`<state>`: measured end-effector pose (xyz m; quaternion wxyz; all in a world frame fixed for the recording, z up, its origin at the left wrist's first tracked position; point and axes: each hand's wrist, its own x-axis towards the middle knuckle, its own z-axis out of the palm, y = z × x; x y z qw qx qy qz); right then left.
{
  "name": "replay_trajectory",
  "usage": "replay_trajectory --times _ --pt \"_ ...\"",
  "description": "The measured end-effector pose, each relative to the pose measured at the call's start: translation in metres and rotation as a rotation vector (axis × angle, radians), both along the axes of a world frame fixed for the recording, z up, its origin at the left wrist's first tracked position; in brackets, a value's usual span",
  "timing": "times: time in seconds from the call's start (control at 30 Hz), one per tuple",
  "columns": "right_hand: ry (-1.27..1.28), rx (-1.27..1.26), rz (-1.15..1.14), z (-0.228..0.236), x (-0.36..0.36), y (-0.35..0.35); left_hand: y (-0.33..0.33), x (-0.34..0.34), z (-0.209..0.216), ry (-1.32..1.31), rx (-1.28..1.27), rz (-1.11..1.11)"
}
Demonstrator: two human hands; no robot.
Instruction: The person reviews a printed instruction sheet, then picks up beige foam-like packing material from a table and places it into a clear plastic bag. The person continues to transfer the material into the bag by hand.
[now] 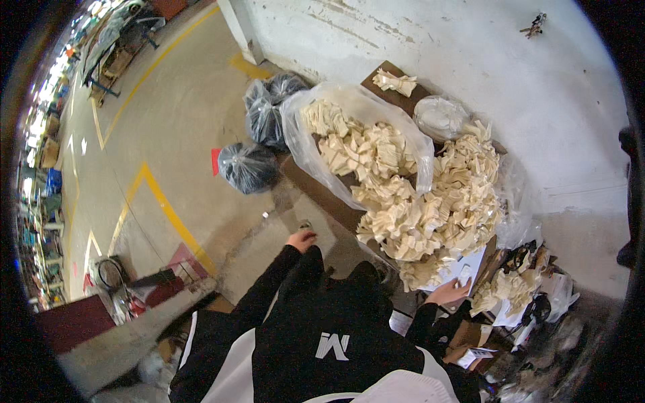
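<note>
My left hand (302,240) is held out over the floor beside my knee, its fingers curled. A small greyish thing (306,225) shows at its fingertips, too small to name. My right hand (449,292) reaches to a white sheet (474,265) at the near end of a big pile of cream fabric pieces (430,215). Its fingers are stretched out, close to a small white object (465,274) on the sheet; whether they touch it I cannot tell. A clear plastic bag (295,134) lies spread around the far part of the pile.
Black plastic bags (263,111) stand on the floor beyond the brown board (322,195). A white wall (484,60) runs behind the pile. More cream pieces (507,292), an opened cardboard box (467,339) and loose plastic crowd the right. Yellow lines (164,205) mark the floor.
</note>
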<state>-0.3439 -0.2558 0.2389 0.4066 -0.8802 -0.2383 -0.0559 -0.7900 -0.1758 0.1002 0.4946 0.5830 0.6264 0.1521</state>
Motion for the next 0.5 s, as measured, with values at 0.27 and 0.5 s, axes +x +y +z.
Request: replay_trajectory --times 0.27,0.5 --pt "-0.171 0.069 0.787 0.074 -0.158 0.156 0.150 -0.096 0.052 -0.311 0.086 0.317" --pt "0.191 -0.235 1.255 0.058 -0.167 0.313 0.263 0.016 0.096 -0.361 0.159 0.039"
